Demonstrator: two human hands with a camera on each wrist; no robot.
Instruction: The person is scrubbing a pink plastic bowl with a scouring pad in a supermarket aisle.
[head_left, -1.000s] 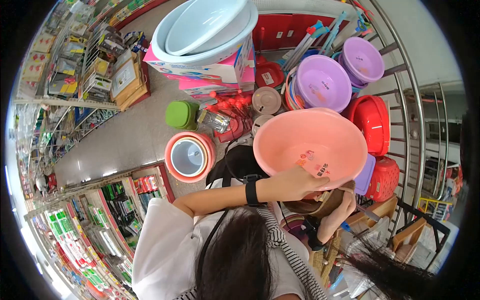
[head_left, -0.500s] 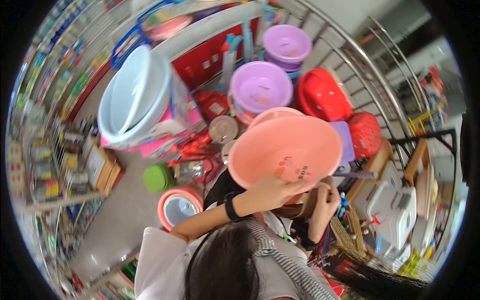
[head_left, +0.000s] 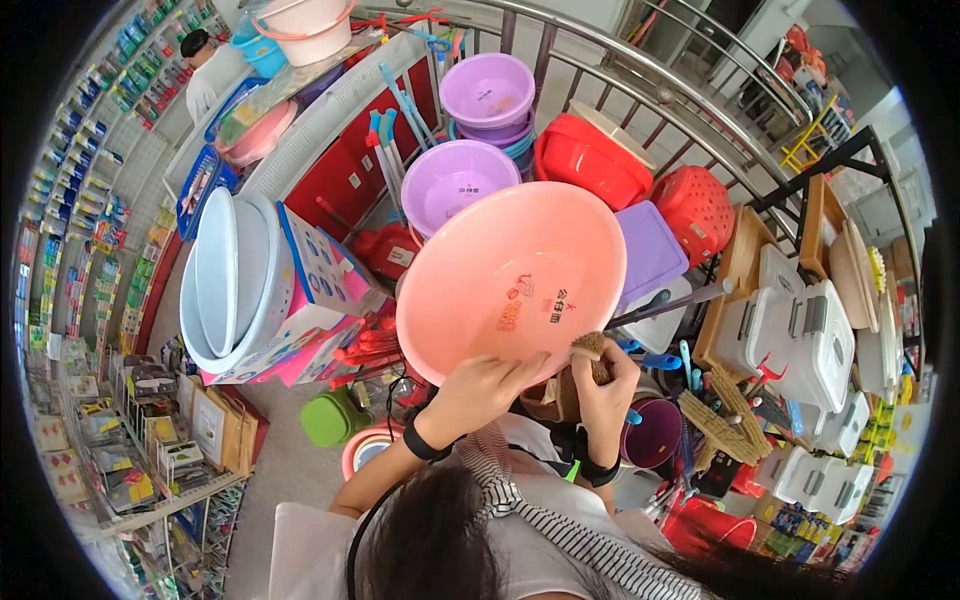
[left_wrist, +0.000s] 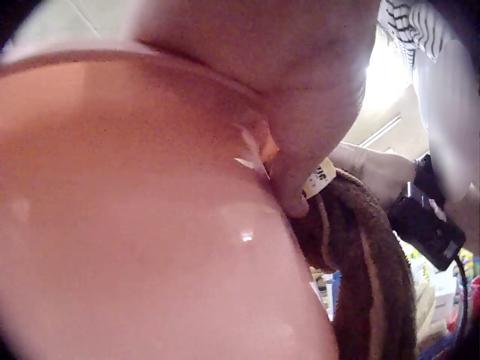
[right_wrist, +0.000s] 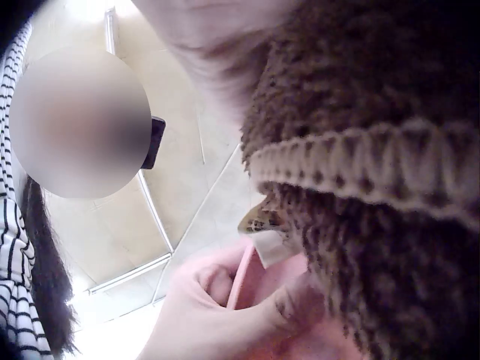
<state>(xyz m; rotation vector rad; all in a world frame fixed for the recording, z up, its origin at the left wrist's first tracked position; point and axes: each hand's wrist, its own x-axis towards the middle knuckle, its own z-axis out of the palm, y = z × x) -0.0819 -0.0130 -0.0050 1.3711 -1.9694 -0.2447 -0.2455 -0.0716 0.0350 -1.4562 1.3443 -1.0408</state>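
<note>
A large pink basin with printed marks inside is tilted in front of the person. The left hand grips its near rim; in the left wrist view the thumb and fingers of this hand pinch the rim beside a small white label. The right hand holds a brown fuzzy cloth with a pale stitched edge against the rim. In the right wrist view the cloth covers much of the picture, close to the label and the left hand.
Purple basins, red basins and a purple lid stand beyond the pink basin. Pale blue basins rest on boxes at left. White storage boxes are at right, a metal railing behind. A person stands far left.
The head view has swung rightward, bringing the storage boxes into fuller view. The pink basin is tilted up more toward the camera. Both hands keep their hold on basin and cloth.
</note>
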